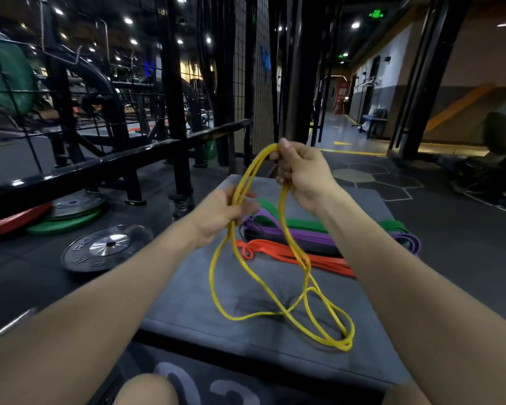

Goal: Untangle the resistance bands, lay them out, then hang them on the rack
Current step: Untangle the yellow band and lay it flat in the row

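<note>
STEP: we are untangling the thin yellow rubber resistance band (287, 252) | HANDS: left hand (224, 213) and right hand (303, 171) are each gripping its strands, right hand higher | BAND: crossed loops are drooping below both hands onto the grey padded box top (187, 302) | NEXT: we are judging 1 crossing needs pulling apart.

A thin yellow rubber resistance band (278, 287) hangs in crossed loops from curled fingers (287, 168), trailing below them; flat orange (298, 257), purple (304, 236) and green (304, 223) bands lie just beyond.
</note>
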A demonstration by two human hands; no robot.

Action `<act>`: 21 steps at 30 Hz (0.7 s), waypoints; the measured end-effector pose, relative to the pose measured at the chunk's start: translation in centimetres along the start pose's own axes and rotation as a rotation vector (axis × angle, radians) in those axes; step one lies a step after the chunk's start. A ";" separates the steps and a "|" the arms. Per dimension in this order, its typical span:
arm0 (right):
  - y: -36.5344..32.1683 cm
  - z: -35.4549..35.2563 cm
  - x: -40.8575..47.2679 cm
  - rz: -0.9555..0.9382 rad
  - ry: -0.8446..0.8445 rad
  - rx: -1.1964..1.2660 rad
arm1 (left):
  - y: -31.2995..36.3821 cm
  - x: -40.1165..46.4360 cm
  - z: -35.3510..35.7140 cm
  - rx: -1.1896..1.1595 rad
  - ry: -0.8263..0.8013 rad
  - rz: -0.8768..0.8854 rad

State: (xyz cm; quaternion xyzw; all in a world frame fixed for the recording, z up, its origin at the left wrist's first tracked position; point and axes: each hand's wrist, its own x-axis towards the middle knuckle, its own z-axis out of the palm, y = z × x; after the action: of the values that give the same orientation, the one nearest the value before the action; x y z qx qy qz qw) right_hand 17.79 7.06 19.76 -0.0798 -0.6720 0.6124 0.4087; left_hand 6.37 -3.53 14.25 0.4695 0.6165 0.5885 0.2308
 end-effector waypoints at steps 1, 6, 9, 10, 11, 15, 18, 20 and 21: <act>-0.3 0.2 0.2 0.009 0.010 0.072 | -0.3 -0.1 0.9 -0.024 -0.017 -0.025; -1.7 1.0 0.9 0.012 0.049 0.302 | -0.6 -0.3 5.7 -0.108 -0.120 -0.095; -2.2 0.1 1.4 -0.013 0.108 0.399 | -1.5 -0.4 7.6 -0.084 -0.290 -0.146; -2.3 -0.6 1.4 -0.013 0.146 0.417 | -2.1 -0.4 7.9 -0.004 -0.314 -0.163; -2.3 -1.5 1.4 -0.008 0.193 0.422 | -3.0 -0.4 7.7 0.107 -0.317 -0.181; -0.6 -6.7 0.2 0.028 0.395 0.387 | -5.8 0.5 3.3 0.427 -0.189 -0.269; 2.5 -9.3 -1.6 0.118 0.492 0.398 | -4.5 2.0 -1.2 0.675 -0.117 -0.224; 4.7 -9.9 -2.6 0.186 0.509 0.422 | -3.0 3.5 -3.3 0.897 -0.119 -0.160; 5.7 -10.1 -3.0 0.209 0.504 0.435 | -2.4 4.3 -3.9 0.978 -0.125 -0.133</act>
State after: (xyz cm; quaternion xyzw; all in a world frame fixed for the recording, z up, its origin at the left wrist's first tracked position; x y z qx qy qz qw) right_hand 24.03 14.27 12.54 -0.2081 -0.3920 0.7408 0.5043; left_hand 0.43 -1.52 13.87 0.5168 0.8339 0.1850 0.0571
